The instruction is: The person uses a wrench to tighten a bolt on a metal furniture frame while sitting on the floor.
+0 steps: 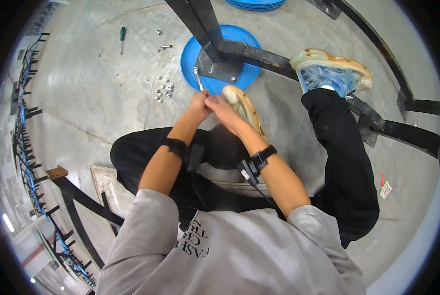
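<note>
My left hand (199, 104) is closed at the lower end of a silver wrench (197, 74), whose head lies over a blue round tray (248, 66). My right hand (222, 110) is closed and pressed against the left, with whatever its fingers hold hidden. In the tray stands a black steel base plate (211, 69) with a bolt at one corner, carrying an upright black post (200, 29). A beige-soled shoe (249, 110) is just right of my hands. Several silver nuts (165, 90) lie on the concrete to the left.
A green screwdriver (122, 34) and small bolts (165, 47) lie farther left. Black steel beams (264, 59) run rightward past my other shoe (330, 73); another frame (85, 201) is at lower left. Stacked blue trays (254, 4) sit at the top. A small packet (384, 189) lies at right.
</note>
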The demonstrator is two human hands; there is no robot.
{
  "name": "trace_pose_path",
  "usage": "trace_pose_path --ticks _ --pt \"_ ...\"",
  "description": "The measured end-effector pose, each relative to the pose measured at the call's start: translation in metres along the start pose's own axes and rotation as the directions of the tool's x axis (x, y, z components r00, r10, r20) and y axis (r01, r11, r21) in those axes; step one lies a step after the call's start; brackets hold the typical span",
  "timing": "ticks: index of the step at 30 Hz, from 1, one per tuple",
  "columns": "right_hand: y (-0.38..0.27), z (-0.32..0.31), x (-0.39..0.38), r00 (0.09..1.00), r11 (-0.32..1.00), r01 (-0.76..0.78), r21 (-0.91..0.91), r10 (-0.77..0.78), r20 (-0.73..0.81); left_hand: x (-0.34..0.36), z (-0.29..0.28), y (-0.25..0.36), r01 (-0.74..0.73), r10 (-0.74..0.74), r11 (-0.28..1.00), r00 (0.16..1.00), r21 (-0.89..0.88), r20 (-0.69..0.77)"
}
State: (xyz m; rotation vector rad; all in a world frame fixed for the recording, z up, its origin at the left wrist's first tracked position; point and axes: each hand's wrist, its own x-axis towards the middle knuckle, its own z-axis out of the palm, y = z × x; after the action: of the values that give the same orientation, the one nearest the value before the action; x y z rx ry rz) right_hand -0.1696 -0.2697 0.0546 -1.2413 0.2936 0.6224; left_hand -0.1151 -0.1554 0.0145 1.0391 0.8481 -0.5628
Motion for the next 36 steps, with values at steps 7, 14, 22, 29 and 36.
trace_pose_path --ticks 7,14,22,29,36 --pt "0.01 -0.021 -0.049 0.984 0.998 0.047 0.034 -0.052 0.168 -0.024 -0.047 0.078 -0.136 0.18 0.898 0.981 0.418 -0.067" --pt "0.02 -0.027 -0.055 0.996 0.924 0.032 0.38 -0.062 0.068 -0.014 -0.071 0.11 -0.039 0.514 -0.105 0.853 0.994 0.088" --pt "0.025 -0.024 -0.057 0.998 0.944 0.065 0.324 -0.064 -0.013 -0.009 -0.077 0.112 -0.014 0.439 -0.136 0.896 0.991 0.073" --pt "0.018 -0.019 -0.062 0.998 0.955 0.061 0.29 -0.05 -0.043 -0.004 -0.072 0.125 -0.024 0.44 -0.284 0.885 0.959 0.153" --pt "0.024 -0.012 -0.063 0.994 0.987 0.105 0.123 -0.1 -0.044 0.024 -0.081 0.151 -0.123 0.262 -0.322 0.941 0.939 0.213"
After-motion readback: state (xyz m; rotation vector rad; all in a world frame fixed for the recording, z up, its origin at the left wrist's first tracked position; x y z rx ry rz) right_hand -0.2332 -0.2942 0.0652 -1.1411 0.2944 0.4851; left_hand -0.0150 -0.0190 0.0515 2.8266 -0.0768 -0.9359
